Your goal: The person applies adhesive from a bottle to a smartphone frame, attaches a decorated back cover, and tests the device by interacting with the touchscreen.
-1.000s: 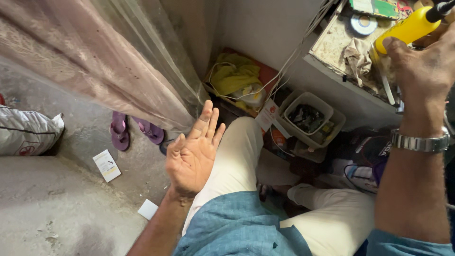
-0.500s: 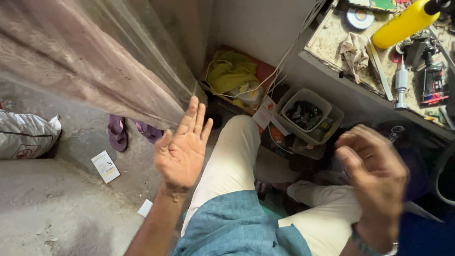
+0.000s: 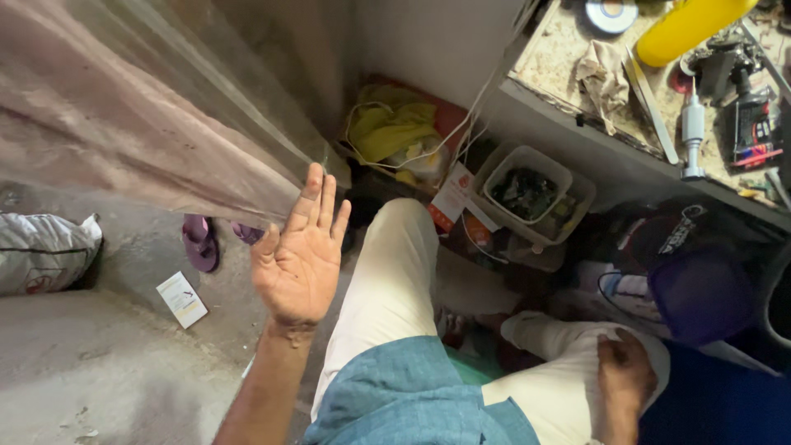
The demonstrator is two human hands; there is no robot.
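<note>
My left hand (image 3: 298, 257) is raised palm up with fingers spread, holding nothing, just beside the lower edge of a translucent plastic sheet (image 3: 148, 107). My right hand (image 3: 624, 383) rests low on my right knee, fingers curled against the cream trouser leg (image 3: 560, 371), with nothing visible in it. A yellow bottle-shaped object (image 3: 688, 29) lies on the stone workbench (image 3: 560, 66) at the top right, far from both hands. I am seated, with my left leg (image 3: 395, 280) stretched forward.
The bench holds a crumpled rag (image 3: 601, 74), a disc (image 3: 611, 12) and small tools (image 3: 741, 99). Below it stand plastic tubs (image 3: 527, 194) of parts and a yellow cloth bundle (image 3: 395, 132). Purple sandals (image 3: 200, 241), a white sack (image 3: 45, 251) and a card (image 3: 182, 298) lie on the concrete floor.
My right hand let go of the yellow object on the bench and dropped down to my right knee. My left hand stayed raised and open, shifting slightly.
</note>
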